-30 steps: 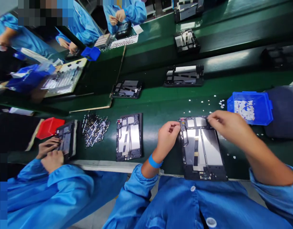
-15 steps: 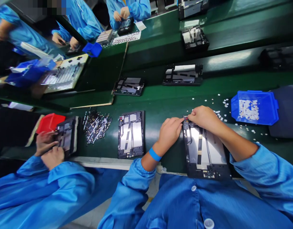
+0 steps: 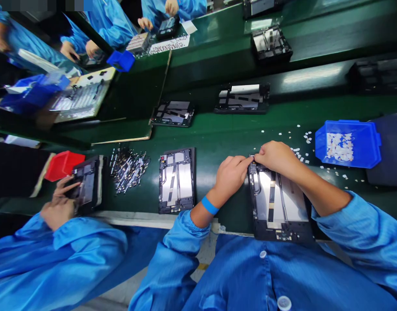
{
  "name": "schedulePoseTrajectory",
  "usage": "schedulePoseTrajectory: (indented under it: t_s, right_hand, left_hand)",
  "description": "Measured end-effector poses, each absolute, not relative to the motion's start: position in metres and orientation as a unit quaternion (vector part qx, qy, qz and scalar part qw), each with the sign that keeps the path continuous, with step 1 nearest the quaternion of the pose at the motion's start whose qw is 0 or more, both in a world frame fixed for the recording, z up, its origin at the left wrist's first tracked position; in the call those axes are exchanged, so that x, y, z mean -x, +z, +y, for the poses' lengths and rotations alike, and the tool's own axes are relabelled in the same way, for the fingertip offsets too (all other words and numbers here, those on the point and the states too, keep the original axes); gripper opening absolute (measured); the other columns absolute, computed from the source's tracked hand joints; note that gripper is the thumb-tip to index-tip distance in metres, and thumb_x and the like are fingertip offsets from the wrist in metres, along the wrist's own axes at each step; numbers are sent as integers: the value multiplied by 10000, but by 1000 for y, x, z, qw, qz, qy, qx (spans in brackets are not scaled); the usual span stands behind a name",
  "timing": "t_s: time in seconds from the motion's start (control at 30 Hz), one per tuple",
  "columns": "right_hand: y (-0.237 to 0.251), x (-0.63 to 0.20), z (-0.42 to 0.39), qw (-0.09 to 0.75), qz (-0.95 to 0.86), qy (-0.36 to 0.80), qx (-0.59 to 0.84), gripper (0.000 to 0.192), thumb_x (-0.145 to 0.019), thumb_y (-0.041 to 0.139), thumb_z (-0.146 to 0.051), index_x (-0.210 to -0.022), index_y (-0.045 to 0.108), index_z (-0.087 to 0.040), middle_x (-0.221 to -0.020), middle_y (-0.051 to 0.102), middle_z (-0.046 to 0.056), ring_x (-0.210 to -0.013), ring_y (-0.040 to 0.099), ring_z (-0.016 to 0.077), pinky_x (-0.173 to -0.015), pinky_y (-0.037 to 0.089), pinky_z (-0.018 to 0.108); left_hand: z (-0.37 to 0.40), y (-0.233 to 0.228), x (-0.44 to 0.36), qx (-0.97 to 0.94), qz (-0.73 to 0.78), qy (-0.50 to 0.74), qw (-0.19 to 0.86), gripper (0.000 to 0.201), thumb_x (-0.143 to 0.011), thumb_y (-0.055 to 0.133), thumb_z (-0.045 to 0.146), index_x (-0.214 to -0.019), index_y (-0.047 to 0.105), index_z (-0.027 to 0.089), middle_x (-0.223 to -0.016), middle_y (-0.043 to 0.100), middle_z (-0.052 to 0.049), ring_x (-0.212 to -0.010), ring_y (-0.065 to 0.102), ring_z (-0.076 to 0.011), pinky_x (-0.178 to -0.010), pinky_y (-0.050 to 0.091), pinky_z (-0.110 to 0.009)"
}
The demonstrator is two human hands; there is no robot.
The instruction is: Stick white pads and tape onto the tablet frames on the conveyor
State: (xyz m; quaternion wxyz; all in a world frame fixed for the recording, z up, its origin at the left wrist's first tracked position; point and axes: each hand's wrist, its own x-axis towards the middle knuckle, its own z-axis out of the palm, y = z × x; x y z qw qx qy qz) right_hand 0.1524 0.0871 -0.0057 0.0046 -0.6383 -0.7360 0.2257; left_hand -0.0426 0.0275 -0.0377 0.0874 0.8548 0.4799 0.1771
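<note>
Green surface (image 3: 218, 142), tablet frame (image 3: 279, 207) at its near edge; left hand (image 3: 231, 175) and right hand (image 3: 276, 157) pinched narrow together on the frame's far left corner; blue bin (image 3: 347, 144) toward the right edge.

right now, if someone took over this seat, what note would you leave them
Left hand: fingertips pinched at the top left corner of the tablet frame, on the green belt in front of the seat.
Right hand: pressing on that same corner, beside the left.
Blue tray of small white pieces sits to the right; loose pieces lie scattered near it.
A second frame lies to the left, untouched.
Whether the corner piece is seated: hidden by fingers.
</note>
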Motion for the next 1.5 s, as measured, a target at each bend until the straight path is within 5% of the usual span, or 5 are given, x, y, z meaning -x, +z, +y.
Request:
schedulePoseTrajectory:
  t_s: [0.27, 0.63, 0.97, 1.17, 1.5]
  right_hand:
    - [-6, -162, 83, 57, -750, 244, 612, 234, -892, 595, -338, -758, 743, -217, -776, 761, 54, -731, 670, 207, -614, 358, 301]
    - [-35, -188, 37, 245, -797, 198, 515, 350, -1016, 458, -190, -1219, 742, -161, -1068, 723, 122, -1030, 649, 241, -935, 497, 344]
    - [-37, -182, 37, 228, -793, 217, 522, 388, -1001, 424, -183, -1190, 763, -197, -1093, 722, 127, -1045, 610, 253, -978, 472, 410]
    - [-13, -184, 44, 175, -775, 194, 575, 296, -945, 458, -396, -959, 742, -480, -992, 756, -149, -1037, 584, 191, -908, 478, 363]
    - [-15, -176, 46, 215, -784, 181, 554, 179, -903, 563, -331, -916, 739, -365, -928, 745, -75, -998, 621, 171, -868, 500, 318]
  left_hand:
    - [30, -27, 41, -883, 461, 80, 31, 361, -1062, 491, 250, -1381, 660, 237, -1169, 722, -108, -957, 602, -260, -757, 452, -384]
    - [44, -10, 52, -906, 419, 31, 58, 456, -1044, 477, 218, -1489, 577, 234, -1278, 719, -92, -994, 601, -256, -807, 446, -388]
    - [44, 5, 40, -936, 350, -37, -4, 451, -1017, 412, 128, -1429, 594, 141, -1116, 728, -156, -963, 616, -300, -757, 432, -427]
    - [59, 6, 46, -949, 310, -45, -44, 589, -915, 314, 42, -1356, 678, 183, -1097, 765, -131, -891, 656, -321, -715, 476, -445]
    - [64, 4, 45, -948, 298, -60, -98, 559, -873, 402, -39, -1277, 749, 131, -1115, 769, -153, -855, 704, -285, -748, 566, -423]
